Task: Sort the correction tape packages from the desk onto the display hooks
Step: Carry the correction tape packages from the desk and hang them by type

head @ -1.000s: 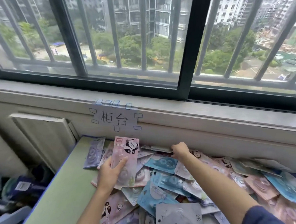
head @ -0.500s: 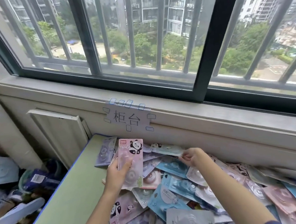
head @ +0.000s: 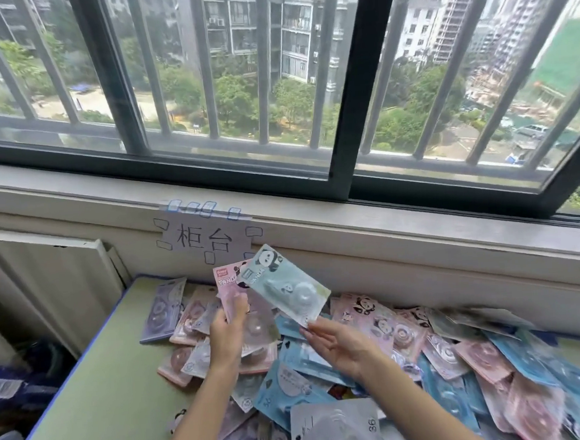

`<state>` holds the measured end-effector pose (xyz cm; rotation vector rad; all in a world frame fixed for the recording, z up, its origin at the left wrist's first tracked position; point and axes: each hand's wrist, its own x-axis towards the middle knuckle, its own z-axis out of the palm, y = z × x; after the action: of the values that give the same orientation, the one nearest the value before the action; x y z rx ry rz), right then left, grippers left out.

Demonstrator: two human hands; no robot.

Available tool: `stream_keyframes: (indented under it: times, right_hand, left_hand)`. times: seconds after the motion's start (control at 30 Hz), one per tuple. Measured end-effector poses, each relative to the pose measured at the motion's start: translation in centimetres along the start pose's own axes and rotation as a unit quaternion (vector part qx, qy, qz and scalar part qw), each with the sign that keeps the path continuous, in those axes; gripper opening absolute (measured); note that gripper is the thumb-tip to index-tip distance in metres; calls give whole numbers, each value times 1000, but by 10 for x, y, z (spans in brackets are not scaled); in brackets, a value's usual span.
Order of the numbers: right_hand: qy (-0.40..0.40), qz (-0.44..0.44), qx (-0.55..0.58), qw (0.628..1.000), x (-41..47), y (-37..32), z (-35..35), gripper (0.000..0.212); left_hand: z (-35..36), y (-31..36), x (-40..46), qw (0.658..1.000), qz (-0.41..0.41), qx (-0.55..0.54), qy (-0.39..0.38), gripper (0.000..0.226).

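Since the earlier frame, a pale blue panda package (head: 284,283) is lifted, pinched by the right hand (head: 338,345); beside it, a pink package (head: 233,289) is gripped by the left hand (head: 226,339). Held only by its corner, it could slip onto the worktop (head: 98,398).

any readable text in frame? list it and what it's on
"柜台": paper sign taped under the window.
"PAND…": pink package in left hand, partly covered.
"36": grey package at bottom.
Teal package in right hand: print too blurred.
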<state>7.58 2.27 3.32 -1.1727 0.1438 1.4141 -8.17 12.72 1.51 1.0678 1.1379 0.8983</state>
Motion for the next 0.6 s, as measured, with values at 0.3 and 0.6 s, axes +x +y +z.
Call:
stream_keyframes:
  times: [0.3, 0.6]
  right_hand:
    - [-37, -141, -288, 946, -21, 26, 2, 6]
    - [69, -42, -727, 681, -18, 38, -92, 36]
  left_hand:
    - [19, 16, -20, 999, 32, -6, -3, 22]
    - [9, 10, -11, 999, 21, -25, -36, 34]
